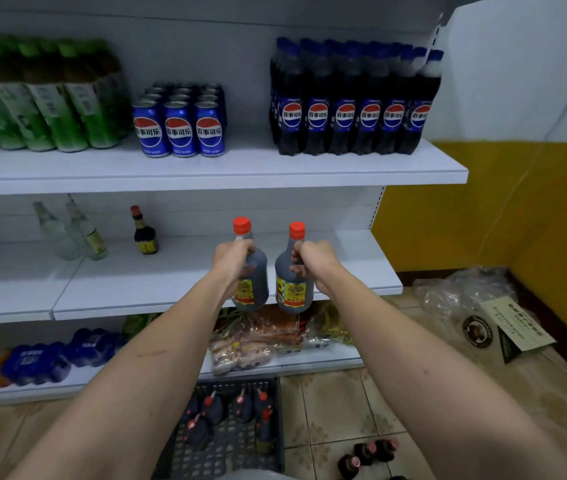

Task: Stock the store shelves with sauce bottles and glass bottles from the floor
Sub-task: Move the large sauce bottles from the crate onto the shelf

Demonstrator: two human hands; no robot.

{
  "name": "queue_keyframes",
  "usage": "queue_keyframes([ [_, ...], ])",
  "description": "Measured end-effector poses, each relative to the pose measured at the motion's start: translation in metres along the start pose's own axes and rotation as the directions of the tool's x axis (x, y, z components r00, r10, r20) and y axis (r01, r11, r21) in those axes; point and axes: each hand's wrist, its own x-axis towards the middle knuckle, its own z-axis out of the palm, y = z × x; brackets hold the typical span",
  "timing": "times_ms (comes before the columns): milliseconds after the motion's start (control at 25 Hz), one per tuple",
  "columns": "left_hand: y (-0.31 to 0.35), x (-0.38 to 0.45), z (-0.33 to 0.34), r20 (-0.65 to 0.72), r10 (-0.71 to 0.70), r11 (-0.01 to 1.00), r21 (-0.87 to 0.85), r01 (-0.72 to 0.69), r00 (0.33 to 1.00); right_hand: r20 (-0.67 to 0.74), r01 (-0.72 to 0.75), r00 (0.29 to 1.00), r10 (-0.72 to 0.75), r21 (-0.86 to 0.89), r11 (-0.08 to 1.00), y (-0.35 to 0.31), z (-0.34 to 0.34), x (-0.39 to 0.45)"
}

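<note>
Landmark: the middle shelf (178, 271), white and mostly bare; every place below is told from it.
Left hand (232, 259): closed around the neck and handle of the left sauce bottle (251, 282), held upright just in front of the middle shelf's front edge.
Right hand (313, 263): closed the same way on the right sauce bottle (290, 289), just beside the first, the two bottles close but apparently not touching.
Why held so: gripping at the neck keeps each heavy bottle upright and leaves its base free to set down; one bottle per hand likely halves the trips from the floor.
Step in hand: judged as carrying both bottles in toward the open right part of the middle shelf, not yet set down.
Already on the middle shelf: a small dark sauce bottle (144, 233) and two clear glass bottles (71, 233) toward its back left.
Supply: a dark plastic crate (226, 431) on the floor below the middle shelf holds more red-capped bottles; a few small dark bottles (368, 453) stand on the tiles to its right.
Labels on held bottles: yellow and red, print too small to read.
Readable writing: the cans (178, 128) and cola bottles (351, 105) on the shelf above the middle shelf carry 百事可乐 on the red, white and blue Pepsi roundel.
Other stock above: green-labelled bottles (40, 105) at the left, text blurred.
</note>
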Motion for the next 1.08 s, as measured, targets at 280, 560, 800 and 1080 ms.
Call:
queue_keyframes([
  [280,-0.003,0.007,0.029,0.066,0.009,0.992,0.126,-0.017,0.998,-0.022,-0.053,0.998,0.056,0.100,0.994,0.010,-0.024,0.027],
  [560,-0.020,0.049,0.023,0.123,0.085,0.710,0.689,-0.147,0.989,-0.080,-0.150,0.982,0.169,0.201,0.968,0.032,-0.016,0.052],
  [800,-0.043,0.101,0.030,0.123,-0.042,0.803,0.595,-0.040,0.992,-0.101,-0.214,0.967,0.235,0.185,0.959,0.049,-0.009,0.102],
  [1080,-0.065,0.179,0.079,0.022,-0.139,0.891,0.439,0.115,0.990,-0.002,-0.299,0.954,0.299,0.012,0.954,0.064,0.002,0.223],
])
